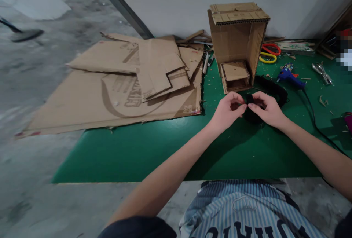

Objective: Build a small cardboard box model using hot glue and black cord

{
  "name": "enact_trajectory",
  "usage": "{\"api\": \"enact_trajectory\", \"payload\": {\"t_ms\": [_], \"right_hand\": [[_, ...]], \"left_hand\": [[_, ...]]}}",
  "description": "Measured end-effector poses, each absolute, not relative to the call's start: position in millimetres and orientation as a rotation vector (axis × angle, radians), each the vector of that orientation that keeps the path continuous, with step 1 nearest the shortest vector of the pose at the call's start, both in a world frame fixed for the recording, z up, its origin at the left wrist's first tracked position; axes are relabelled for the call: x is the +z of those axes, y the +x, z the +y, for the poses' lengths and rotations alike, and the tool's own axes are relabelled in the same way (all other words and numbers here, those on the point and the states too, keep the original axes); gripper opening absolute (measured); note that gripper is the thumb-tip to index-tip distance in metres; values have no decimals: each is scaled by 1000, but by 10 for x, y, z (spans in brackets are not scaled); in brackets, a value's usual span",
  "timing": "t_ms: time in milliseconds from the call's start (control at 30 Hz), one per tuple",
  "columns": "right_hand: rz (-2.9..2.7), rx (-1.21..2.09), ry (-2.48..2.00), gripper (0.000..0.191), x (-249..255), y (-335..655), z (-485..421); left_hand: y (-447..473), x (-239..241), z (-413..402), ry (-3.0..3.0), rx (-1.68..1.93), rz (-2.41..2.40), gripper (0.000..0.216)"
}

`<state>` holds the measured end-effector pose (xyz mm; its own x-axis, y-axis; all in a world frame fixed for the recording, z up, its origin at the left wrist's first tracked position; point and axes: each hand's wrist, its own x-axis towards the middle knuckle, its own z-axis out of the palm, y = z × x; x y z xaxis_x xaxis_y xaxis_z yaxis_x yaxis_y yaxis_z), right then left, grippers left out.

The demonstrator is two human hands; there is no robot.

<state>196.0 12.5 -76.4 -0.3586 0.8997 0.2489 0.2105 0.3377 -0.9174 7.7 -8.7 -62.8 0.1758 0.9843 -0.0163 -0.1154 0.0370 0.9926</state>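
Note:
My left hand (227, 110) and my right hand (268, 109) meet over the green mat (154, 150), both pinching a black strip roll (250, 113) between the fingertips. The black strip trails back in a curve (275, 89) behind my right hand. Just beyond stands an upright cardboard box model (238, 43) with a small open compartment at its base.
Flat cardboard sheets (123, 80) lie stacked at the left, overhanging the mat. A blue glue gun (290, 76) with a black cord, red and yellow scissors (269, 52) and pliers (321, 71) lie at the right. A white wall stands behind. Cardboard scraps litter the mat.

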Motion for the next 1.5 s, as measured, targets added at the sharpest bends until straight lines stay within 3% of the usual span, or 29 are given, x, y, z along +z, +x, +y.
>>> {"api": "enact_trajectory", "payload": {"t_ms": [267,433,633,1167,1367,1500], "right_hand": [[-1736,1167,-977,14,-708,2011,157],[-1676,1369,-905,37,-663,1975,139],[-1497,1508,-931,23,-636,1958,155],[-1172,1830,-898,25,-582,1998,160],[-1092,1847,-874,47,-573,1979,138],[-1022,1877,-877,52,-581,1968,137]], "left_hand": [[27,-516,-98,717,1007,837,48],[40,-483,-150,818,1003,871,47],[21,-530,-133,743,1035,816,46],[50,-507,-166,849,822,684,46],[-8,-486,-121,841,766,673,41],[-78,-453,-87,967,703,785,28]]}}
